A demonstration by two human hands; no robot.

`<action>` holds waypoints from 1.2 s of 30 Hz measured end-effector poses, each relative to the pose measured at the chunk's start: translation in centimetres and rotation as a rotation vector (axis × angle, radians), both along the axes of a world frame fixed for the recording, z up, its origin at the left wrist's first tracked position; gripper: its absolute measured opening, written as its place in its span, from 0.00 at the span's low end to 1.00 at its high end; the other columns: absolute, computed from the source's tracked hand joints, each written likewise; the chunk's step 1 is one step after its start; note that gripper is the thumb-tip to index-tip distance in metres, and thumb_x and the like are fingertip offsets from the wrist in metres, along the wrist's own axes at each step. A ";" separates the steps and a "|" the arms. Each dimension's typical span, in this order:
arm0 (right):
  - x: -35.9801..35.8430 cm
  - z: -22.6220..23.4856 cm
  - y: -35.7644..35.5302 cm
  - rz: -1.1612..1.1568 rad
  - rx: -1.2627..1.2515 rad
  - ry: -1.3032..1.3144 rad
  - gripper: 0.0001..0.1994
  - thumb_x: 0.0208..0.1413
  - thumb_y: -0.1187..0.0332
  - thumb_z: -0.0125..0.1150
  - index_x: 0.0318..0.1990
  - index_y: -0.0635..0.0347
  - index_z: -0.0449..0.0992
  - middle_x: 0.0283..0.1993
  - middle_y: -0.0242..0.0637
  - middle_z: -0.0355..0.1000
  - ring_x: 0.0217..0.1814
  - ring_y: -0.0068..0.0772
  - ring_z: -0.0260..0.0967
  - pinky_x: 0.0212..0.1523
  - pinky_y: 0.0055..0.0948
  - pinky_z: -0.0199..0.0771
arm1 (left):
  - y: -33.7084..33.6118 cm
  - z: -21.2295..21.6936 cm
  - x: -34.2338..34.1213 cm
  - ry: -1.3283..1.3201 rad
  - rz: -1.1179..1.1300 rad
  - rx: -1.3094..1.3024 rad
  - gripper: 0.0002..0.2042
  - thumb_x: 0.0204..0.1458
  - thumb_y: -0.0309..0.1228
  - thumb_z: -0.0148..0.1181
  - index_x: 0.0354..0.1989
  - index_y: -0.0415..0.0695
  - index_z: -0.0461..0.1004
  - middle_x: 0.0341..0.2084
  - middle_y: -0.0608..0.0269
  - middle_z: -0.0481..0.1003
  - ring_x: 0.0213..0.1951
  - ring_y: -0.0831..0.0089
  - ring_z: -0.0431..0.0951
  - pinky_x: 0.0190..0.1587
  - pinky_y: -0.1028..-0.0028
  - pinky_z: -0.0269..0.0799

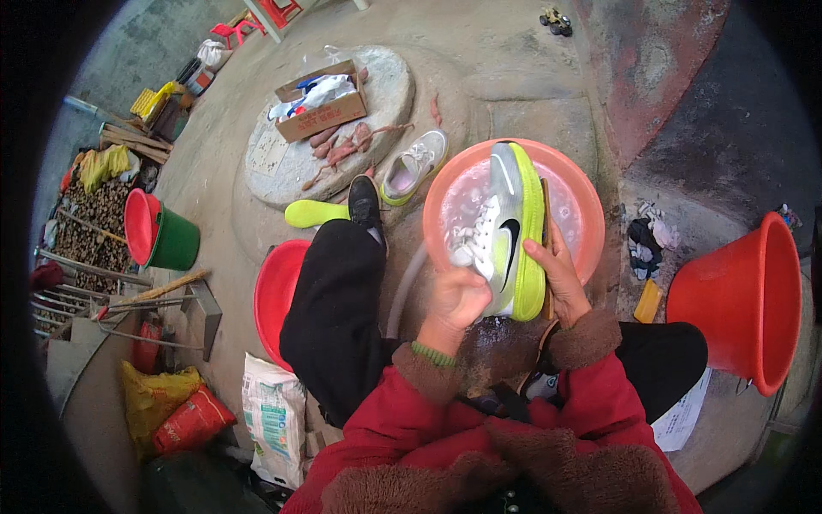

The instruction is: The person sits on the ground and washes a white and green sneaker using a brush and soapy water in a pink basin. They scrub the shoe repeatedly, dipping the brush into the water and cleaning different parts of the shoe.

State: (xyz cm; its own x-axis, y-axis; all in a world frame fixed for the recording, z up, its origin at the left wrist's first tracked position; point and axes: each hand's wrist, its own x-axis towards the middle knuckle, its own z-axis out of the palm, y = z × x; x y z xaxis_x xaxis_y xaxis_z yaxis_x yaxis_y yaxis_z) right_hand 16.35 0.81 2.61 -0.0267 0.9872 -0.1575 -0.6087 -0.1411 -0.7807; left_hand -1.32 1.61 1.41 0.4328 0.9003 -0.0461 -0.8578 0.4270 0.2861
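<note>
A grey-and-white sneaker (507,224) with a neon-yellow sole and a black curved mark is held toe-up over an orange basin (440,190) of foamy water. My left hand (457,301) is closed in a fist at the shoe's ankle opening; what its fingers grip inside is hidden. My right hand (561,276) grips the sole side near the heel, thumb on the yellow edge. A thin brown wooden edge (547,231) shows between sole and right palm. The matching sneaker (414,168) stands beyond the basin, left, with a neon-yellow insole (313,212) near my shoe.
A red bucket (715,291) stands at right, beside a yellow block (648,301) and wet dark cloths (644,248). Left of my leg sits a red basin (276,295). Ahead, a round stone slab (390,81) bears a cardboard box (324,126) and several sweet potatoes.
</note>
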 end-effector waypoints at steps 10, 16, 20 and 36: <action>-1.3 -1.3 -0.1 -0.019 -0.014 -0.055 0.40 0.58 0.72 0.66 0.75 0.60 0.50 0.67 0.39 0.64 0.64 0.30 0.67 0.62 0.31 0.72 | 0.6 0.5 1.5 0.299 0.146 -0.221 0.19 0.58 0.23 0.64 0.58 0.44 0.72 0.51 0.62 0.78 0.52 0.67 0.78 0.57 0.65 0.74; -1.6 -1.3 -0.2 -0.003 -0.025 -0.050 0.41 0.58 0.71 0.67 0.75 0.60 0.49 0.67 0.39 0.64 0.64 0.30 0.67 0.62 0.31 0.72 | 0.6 0.1 1.9 0.480 0.244 -0.209 0.20 0.57 0.22 0.65 0.58 0.42 0.72 0.51 0.61 0.78 0.52 0.68 0.78 0.57 0.65 0.74; -1.7 -1.6 -0.1 -0.008 -0.015 -0.104 0.41 0.58 0.71 0.68 0.75 0.60 0.50 0.66 0.39 0.64 0.64 0.29 0.67 0.61 0.30 0.72 | 0.7 0.2 1.9 0.521 0.235 -0.237 0.21 0.55 0.22 0.66 0.58 0.41 0.72 0.51 0.60 0.78 0.52 0.68 0.78 0.57 0.66 0.74; -2.1 -2.2 -0.1 -0.003 -0.018 -0.124 0.39 0.59 0.69 0.67 0.74 0.60 0.51 0.66 0.39 0.64 0.65 0.31 0.65 0.64 0.32 0.70 | 1.0 0.1 1.8 0.497 0.282 -0.277 0.27 0.48 0.16 0.71 0.58 0.39 0.70 0.49 0.58 0.77 0.51 0.66 0.79 0.54 0.67 0.78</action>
State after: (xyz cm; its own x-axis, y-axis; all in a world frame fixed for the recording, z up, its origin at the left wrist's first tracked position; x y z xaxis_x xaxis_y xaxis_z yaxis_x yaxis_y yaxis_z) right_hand 14.24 0.71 0.39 -0.0032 0.9841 -0.1777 -0.5078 -0.1547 -0.8475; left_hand 0.52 2.64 1.54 0.0479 0.9026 -0.4278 -0.7415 0.3191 0.5903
